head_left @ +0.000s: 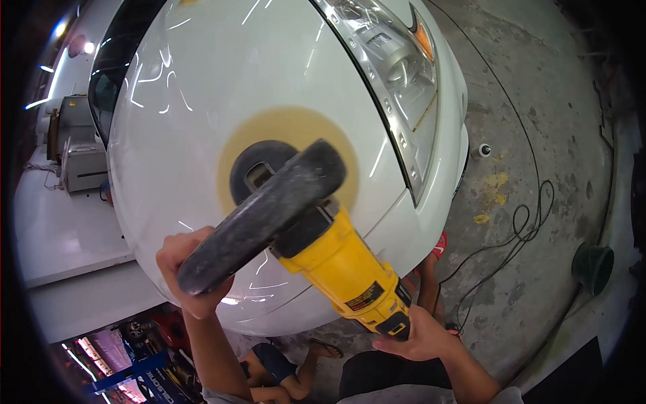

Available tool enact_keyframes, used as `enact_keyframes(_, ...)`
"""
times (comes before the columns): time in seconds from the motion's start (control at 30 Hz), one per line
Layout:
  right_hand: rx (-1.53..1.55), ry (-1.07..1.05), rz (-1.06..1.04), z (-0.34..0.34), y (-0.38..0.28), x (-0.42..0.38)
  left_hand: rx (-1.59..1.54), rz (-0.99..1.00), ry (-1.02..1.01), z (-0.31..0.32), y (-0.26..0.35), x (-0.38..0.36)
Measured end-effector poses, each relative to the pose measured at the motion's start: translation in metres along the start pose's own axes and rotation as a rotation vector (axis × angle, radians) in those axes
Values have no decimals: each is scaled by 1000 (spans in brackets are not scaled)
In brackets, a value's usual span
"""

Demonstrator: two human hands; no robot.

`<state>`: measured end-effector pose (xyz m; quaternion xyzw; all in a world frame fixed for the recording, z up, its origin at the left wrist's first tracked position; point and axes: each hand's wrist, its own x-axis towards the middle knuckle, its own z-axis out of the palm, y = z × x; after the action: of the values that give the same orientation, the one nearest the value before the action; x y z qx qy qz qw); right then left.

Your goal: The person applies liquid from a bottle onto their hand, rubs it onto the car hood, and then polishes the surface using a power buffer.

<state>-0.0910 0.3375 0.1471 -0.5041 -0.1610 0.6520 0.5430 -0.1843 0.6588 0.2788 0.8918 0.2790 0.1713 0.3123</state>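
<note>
One yellow-and-black polisher (pixel 353 266) — round yellow pad (pixel 303 122) at the white hood (pixel 222 60), inward from the edge along the headlight (pixel 404 74). Left hand (pixel 192 266): closed around the black front handle (pixel 262 215). Right hand (pixel 425 337): gripping the body's rear end. Floor (pixel 498 269) — one looped cable (pixel 521 232), one bottle (pixel 482 151).

In my left grip (pixel 196 271) and right grip (pixel 418 334), one yellow-and-black polisher (pixel 350 266); ahead, one glossy white car (pixel 229 74); rightward, one small white bottle (pixel 482 151), one dark green bucket (pixel 593 268).
</note>
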Motion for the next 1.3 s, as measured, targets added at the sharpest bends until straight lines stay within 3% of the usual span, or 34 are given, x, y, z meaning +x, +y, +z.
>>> enact_keyframes(0.07, -31, -61, 48, 2, -3, 0, -81, 144, -81, 0, 1, 9)
enact_keyframes(0.1, -68, -115, 92, 3, -5, 1, -185, 51, -40, 1, 4, 6)
enact_keyframes(0.2, -90, -202, 16, 9, -5, 8, -81, -39, -11, -21, -5, -9)
enact_keyframes(0.33, -170, -177, -56, 34, 4, 31, -4, -13, 60, -63, -38, -30)
enact_keyframes(0.37, -147, -162, -92, 41, 6, 39, -260, -75, 111, -64, -34, -31)
enact_keyframes(0.47, -165, -232, -28, 50, -14, 57, -278, 1, 45, -92, -50, -23)
enact_keyframes(0.63, -126, -203, -163, 62, -30, 72, -325, -6, -14, -110, -53, -2)
enact_keyframes(0.7, -235, -223, -13, 57, -46, 73, -318, -19, -12, -111, -56, 3)
enact_keyframes(1.0, -265, -83, -2, 34, -67, 69, -367, -26, -13, -88, -46, 34)
enact_keyframes(1.23, -288, -101, 39, 9, -85, 64, -386, 5, -59, -67, -34, 64)
enact_keyframes(1.3, -320, -10, 8, 3, -87, 61, -380, 47, -69, -58, -32, 72)
